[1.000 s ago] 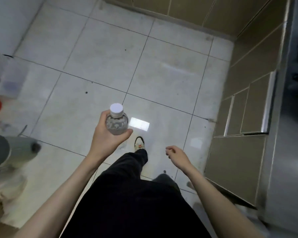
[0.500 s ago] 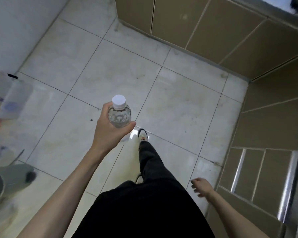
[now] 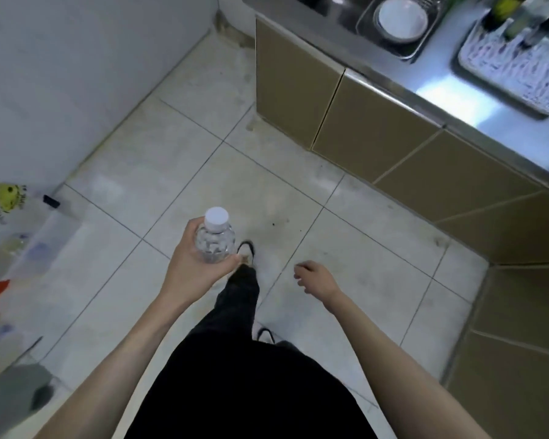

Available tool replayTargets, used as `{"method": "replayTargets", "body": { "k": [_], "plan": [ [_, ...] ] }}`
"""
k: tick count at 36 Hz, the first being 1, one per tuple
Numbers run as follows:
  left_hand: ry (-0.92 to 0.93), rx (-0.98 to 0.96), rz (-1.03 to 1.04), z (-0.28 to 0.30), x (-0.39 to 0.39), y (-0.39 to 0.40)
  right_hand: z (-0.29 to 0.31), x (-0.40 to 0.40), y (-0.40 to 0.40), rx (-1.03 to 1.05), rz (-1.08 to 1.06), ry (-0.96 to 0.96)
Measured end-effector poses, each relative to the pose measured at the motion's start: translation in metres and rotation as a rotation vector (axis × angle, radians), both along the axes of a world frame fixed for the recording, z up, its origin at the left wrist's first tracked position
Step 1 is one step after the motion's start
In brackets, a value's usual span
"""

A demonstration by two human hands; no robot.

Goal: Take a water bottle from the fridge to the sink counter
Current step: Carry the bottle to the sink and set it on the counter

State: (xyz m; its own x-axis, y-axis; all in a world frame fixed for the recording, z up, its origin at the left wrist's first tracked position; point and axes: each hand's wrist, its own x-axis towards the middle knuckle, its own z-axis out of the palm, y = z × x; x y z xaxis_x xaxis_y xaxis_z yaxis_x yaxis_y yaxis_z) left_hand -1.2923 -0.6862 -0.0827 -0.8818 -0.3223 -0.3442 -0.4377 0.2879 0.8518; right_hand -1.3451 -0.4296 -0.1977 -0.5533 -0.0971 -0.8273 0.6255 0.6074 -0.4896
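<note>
My left hand (image 3: 193,264) grips a clear water bottle (image 3: 215,239) with a white cap, upright, held out over the tiled floor. My right hand (image 3: 316,277) hangs free to the right of it, fingers loosely curled, holding nothing. The steel sink counter (image 3: 476,112) runs across the upper right, with a sink basin (image 3: 336,7) at the top edge. The fridge is out of view.
A metal rack holding a white bowl (image 3: 400,17) sits by the sink. A patterned tray (image 3: 514,68) with dark bottles stands on the counter at the right. Tan cabinet doors (image 3: 371,134) lie below. Plastic containers and bags (image 3: 23,236) line the left wall.
The view has swung up and right, bringing the sink counter into sight. The bottle stays in my left hand. My right hand has swung forward and up from my side.
</note>
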Motion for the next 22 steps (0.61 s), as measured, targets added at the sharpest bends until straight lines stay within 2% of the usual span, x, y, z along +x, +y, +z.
{"method": "replayTargets", "body": {
  "k": [4, 9, 15, 18, 22],
  "plan": [
    [0.014, 0.029, -0.030, -0.018, -0.107, -0.025, -0.013, -0.095, -0.020, 0.028, -0.027, 0.036],
    [0.029, -0.012, -0.160, -0.023, -0.243, -0.053, -0.026, -0.168, -0.002, 0.170, -0.056, -0.088],
    [0.072, -0.073, -0.308, 0.005, -0.403, -0.066, -0.014, -0.235, 0.030, 0.249, -0.271, -0.274],
    [0.108, -0.085, -0.320, 0.009, -0.479, -0.066, -0.021, -0.282, 0.036, 0.256, -0.329, -0.344],
    [0.126, -0.058, -0.301, -0.008, -0.573, -0.066, -0.042, -0.375, 0.026, 0.244, -0.296, -0.380]
  ]
}}
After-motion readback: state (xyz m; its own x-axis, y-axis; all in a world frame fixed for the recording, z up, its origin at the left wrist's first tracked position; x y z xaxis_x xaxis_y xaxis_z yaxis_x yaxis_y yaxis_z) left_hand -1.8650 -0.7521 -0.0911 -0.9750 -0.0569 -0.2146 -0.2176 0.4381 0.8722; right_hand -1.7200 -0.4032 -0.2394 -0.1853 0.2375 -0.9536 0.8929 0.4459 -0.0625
